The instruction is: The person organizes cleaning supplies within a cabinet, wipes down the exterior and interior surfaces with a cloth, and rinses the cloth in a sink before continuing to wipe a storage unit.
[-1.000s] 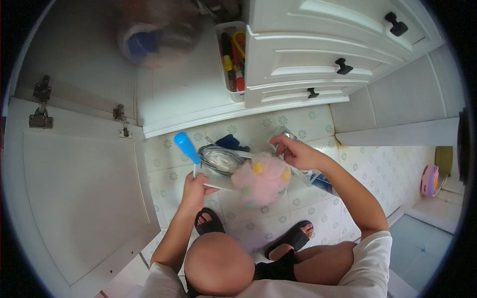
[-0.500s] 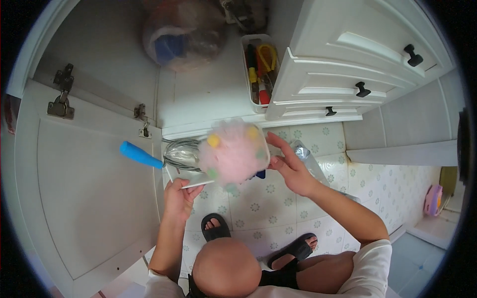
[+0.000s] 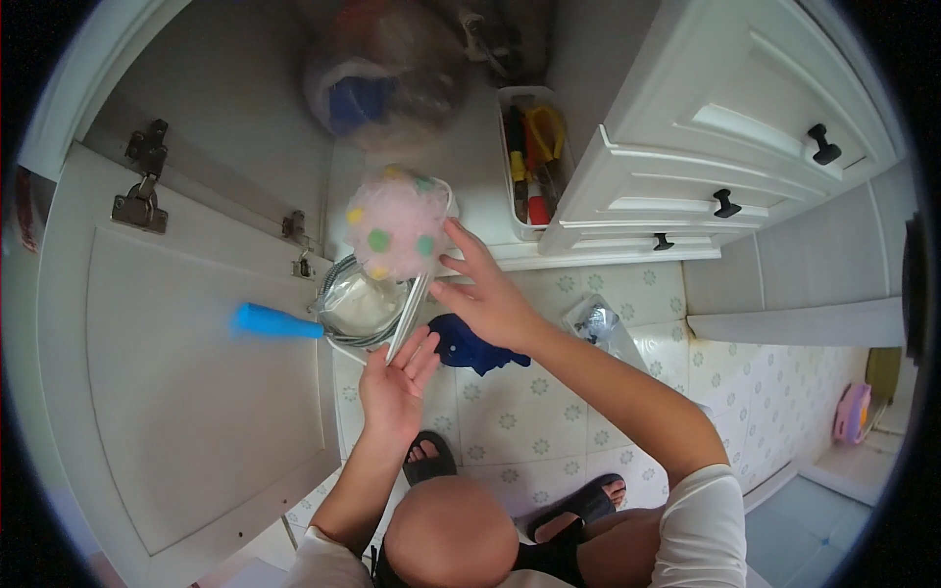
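A white plastic box (image 3: 409, 316) is tilted between my hands at the cabinet's front edge. Its near corner rests between the thumb and stretched fingers of my left hand (image 3: 392, 390), which is palm up. My right hand (image 3: 482, 302) holds the box's right side, fingers toward its far end. A pink fluffy puff (image 3: 400, 220) with yellow and green pompoms sits at the far end and hides part of the box. Beside it lie a coiled metal cable (image 3: 340, 276) and a clear plastic bag (image 3: 365, 304). A blue handle (image 3: 281, 320) sticks out to the left.
An open cabinet door (image 3: 186, 382) stands at left. Inside the cabinet are a bulky plastic bag (image 3: 387, 83) and a white tool basket (image 3: 527, 228). Drawers (image 3: 676, 206) stand at right. On the tiled floor lie dark blue cloth (image 3: 470, 345) and a clear container (image 3: 613, 333).
The box and puff have moved away from me toward the cabinet and slightly left, with the box now tilted. My left hand has turned palm up. The dark blue cloth shows more.
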Tool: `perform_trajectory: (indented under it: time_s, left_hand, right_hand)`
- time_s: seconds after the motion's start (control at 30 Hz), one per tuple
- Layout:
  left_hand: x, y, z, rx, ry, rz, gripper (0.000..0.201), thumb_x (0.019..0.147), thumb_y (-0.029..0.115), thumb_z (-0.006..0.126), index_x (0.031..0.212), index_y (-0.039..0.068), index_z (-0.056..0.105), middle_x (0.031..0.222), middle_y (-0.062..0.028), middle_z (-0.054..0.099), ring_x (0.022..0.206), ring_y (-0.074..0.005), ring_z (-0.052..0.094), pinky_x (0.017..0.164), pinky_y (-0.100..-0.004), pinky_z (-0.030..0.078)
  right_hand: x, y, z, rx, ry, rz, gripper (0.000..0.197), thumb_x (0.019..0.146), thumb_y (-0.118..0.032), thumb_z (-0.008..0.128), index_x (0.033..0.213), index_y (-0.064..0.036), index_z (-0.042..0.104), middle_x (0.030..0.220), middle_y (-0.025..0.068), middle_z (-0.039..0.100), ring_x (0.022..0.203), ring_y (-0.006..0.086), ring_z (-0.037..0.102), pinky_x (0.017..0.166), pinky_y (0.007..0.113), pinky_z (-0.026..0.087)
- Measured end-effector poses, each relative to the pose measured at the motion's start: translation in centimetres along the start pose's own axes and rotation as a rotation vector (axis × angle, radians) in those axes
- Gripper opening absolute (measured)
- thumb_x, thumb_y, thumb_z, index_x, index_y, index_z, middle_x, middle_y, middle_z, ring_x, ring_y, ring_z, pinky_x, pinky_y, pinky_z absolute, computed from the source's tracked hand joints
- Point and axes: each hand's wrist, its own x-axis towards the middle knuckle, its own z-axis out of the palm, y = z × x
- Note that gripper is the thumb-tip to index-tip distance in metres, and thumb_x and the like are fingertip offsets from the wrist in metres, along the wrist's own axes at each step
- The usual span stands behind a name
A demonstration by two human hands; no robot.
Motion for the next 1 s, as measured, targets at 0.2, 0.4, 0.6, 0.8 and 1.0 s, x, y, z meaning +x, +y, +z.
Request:
perform_trajectory:
  time_s: [0.2,0.4,0.6,0.8,1.0]
  left_hand:
    - [0.0,-0.6,2.2,0.185,0.063,-0.02,0.052,0.106,0.04,0.034,0.142,0.002,0.034,0.145,-0.0179,0.051,0.126,-0.0368,0.058,0.093,-0.0444,0.056]
    - [0.0,-1.1,2.0,0.177,0.09,-0.037,0.064,0.102,0.047,0.05,0.141,0.003,0.025,0.151,-0.014,0.033,0.135,-0.0349,0.047,0.093,-0.056,0.053]
    - [1.5,-1.5,0.4,0.134,0.148,0.169,0.078,0.098,0.042,0.064,0.147,0.002,0.019,0.142,-0.0125,0.033,0.137,-0.0318,0.043,0.097,-0.0556,0.052]
    - [1.9,-0.4,1.5,0.234,0.254,0.296,0.084,0.095,0.053,0.062,0.152,0.014,0.013,0.149,-0.0196,0.034,0.134,-0.0315,0.048,0.098,-0.0533,0.05]
    - [2.5,0.7,1.3,0.178,0.195,0.198,0.085,0.098,0.041,0.064,0.155,0.024,0.003,0.139,-0.0205,0.045,0.123,-0.0334,0.058,0.094,-0.0495,0.054]
  right_hand:
    - [3.7,2.9,1.1,0.077,0.049,-0.02,0.078,0.093,-0.023,0.07,0.156,-0.0087,0.026,0.157,0.0151,0.033,0.131,0.0326,0.051,0.092,0.039,0.054]
    - [6.3,2.5,1.9,-0.006,-0.007,-0.004,0.076,0.095,-0.018,0.07,0.157,-0.0058,0.026,0.155,0.0116,0.039,0.129,0.026,0.051,0.097,0.035,0.05]
    - [7.9,3.0,4.3,0.0,0.047,-0.011,0.071,0.085,-0.019,0.072,0.147,-0.0002,0.042,0.134,0.0208,0.057,0.104,0.0291,0.065,0.088,0.037,0.053]
    - [9.4,2.3,4.7,-0.23,0.221,0.059,0.065,0.088,-0.015,0.067,0.146,-0.0004,0.043,0.135,0.0142,0.059,0.09,0.0176,0.068,0.08,0.03,0.055]
    - [10.6,2.9,3.0,0.034,0.031,-0.013,0.058,0.087,-0.017,0.065,0.139,0.0013,0.05,0.128,0.0194,0.064,0.094,0.0345,0.07,0.086,0.04,0.055]
